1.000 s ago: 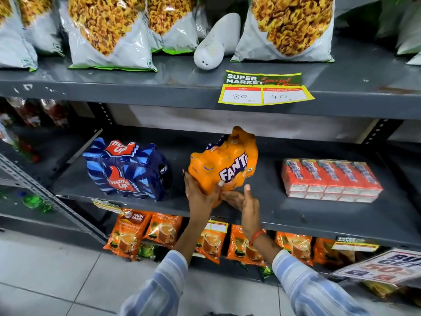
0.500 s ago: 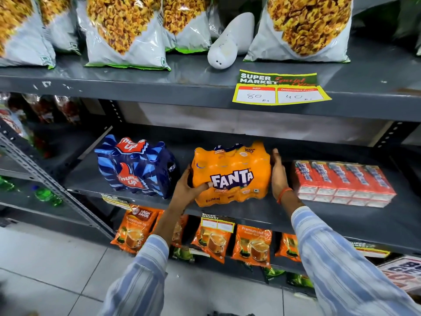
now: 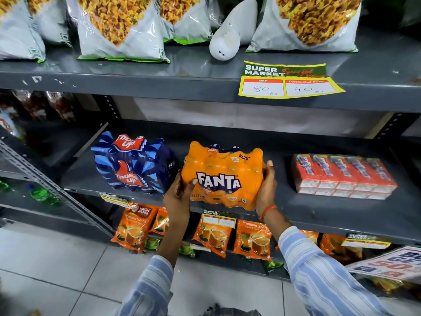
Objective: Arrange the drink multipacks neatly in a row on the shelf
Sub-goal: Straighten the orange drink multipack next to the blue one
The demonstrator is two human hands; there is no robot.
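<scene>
An orange Fanta multipack [image 3: 222, 176] stands upright at the front of the grey middle shelf [image 3: 319, 215], label facing me. My left hand [image 3: 178, 197] grips its lower left side and my right hand [image 3: 265, 188] clasps its right side. A blue Thums Up multipack [image 3: 132, 163] stands just to its left, a narrow gap between them. A red pack of small drink cartons [image 3: 341, 176] lies flat further right on the same shelf.
Snack bags [image 3: 118, 28] and a white plastic object [image 3: 230, 33] sit on the upper shelf, with a yellow price tag [image 3: 287, 84] on its edge. Orange tea pouches [image 3: 136, 226] hang below the middle shelf. Grey tiled floor [image 3: 57, 270] lies beneath.
The Fanta pack went from tilted in the air to upright on the shelf. My right hand moved from under it to its right side, and the pack now faces me squarely.
</scene>
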